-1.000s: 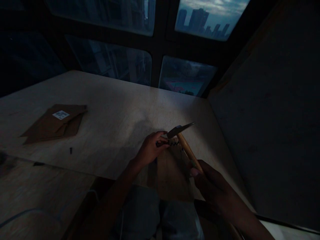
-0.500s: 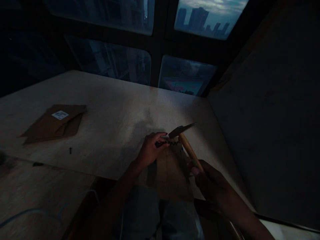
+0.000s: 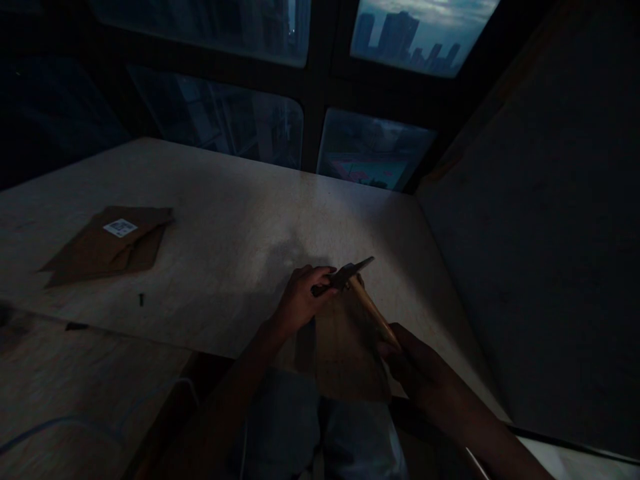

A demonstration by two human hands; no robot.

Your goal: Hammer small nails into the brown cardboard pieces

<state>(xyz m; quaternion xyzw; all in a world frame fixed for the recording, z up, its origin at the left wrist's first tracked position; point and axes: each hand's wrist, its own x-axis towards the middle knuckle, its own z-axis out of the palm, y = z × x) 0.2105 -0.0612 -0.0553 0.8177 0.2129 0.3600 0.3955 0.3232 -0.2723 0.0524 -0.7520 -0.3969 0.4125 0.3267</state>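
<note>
Right of the frame's centre, my right hand point(image 3: 417, 365) is wrapped around a metal-headed, wooden-handled hammer point(image 3: 371, 305); at centre, my left hand point(image 3: 301, 297) pinches a small dark piece point(image 3: 317, 291), material unclear. In this dimness, a misaimed blow could catch my fingertips.

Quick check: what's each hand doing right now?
Left hand: closed on a small dark object, identity unclear.
Right hand: closed around the hammer by its wooden handle.

nothing can be read; the white label point(image 3: 120, 228) on the brown paper point(image 3: 97, 255) bears dark print too small to tell.
</note>
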